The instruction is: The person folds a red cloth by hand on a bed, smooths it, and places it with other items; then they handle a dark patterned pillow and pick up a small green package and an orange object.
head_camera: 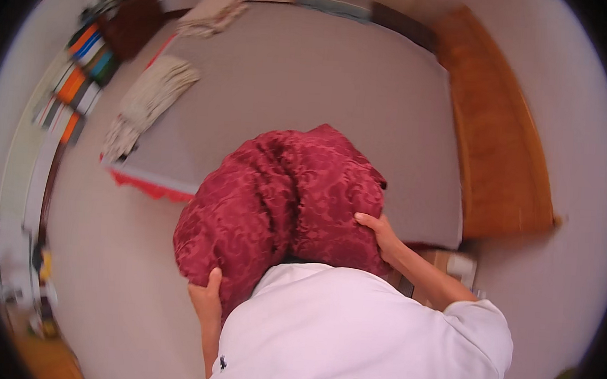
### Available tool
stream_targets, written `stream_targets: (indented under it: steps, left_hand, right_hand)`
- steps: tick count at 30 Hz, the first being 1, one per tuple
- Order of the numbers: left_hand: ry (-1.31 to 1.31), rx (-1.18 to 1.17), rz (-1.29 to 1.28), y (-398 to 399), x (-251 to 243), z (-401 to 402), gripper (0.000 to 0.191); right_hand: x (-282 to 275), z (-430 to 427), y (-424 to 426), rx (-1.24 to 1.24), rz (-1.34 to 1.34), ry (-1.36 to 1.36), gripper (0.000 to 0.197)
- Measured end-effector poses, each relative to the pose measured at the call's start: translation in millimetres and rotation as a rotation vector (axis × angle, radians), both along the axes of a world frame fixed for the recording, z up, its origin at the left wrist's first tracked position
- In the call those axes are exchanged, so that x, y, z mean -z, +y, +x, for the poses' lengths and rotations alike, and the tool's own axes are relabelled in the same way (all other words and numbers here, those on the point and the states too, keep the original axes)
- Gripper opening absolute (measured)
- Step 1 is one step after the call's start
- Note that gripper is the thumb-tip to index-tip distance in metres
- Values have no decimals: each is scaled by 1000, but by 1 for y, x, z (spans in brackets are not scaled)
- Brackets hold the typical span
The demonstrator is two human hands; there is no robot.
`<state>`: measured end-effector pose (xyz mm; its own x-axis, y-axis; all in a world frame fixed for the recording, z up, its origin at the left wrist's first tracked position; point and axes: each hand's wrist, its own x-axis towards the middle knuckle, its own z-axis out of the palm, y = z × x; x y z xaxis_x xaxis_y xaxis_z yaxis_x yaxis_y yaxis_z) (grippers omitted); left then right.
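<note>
A large bundle of dark red patterned fabric (329, 191), folded or bulging with a deep crease down its middle, is held in front of my body. My left hand (208, 288) grips its lower left edge, thumb on top. My right hand (376, 230) grips its right side, thumb also on top; the other fingers of both hands are hidden behind or under the cloth. Beyond the bundle lies a bed's grey sheet (336, 77), partly covered from view by the red fabric.
A wooden headboard or panel (499, 144) borders the bed's right side. Folded cream cloths (153, 97) lie along its left edge, with folded textiles (333, 5) at the far edge. Stacked colourful items (73, 84) stand at the left wall. A box-like object (437, 265) is near my right forearm.
</note>
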<state>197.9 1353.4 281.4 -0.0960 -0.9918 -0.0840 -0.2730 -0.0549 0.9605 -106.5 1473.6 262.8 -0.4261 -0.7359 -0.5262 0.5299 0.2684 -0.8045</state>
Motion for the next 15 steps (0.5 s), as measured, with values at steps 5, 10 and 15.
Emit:
stream_targets:
  steps: [5,10,15]
  left_hand:
    - [143,223,167,-58,-9,-9,38]
    - [313,433,435,-118,-6,-13,47]
    - [542,582,396,-171,2,-19,40]
  right_hand:
    - [8,26,24,236,41,-45,62]
    - [7,62,25,461,-52,-43,44]
    - [19,82,14,597,-177,156,28]
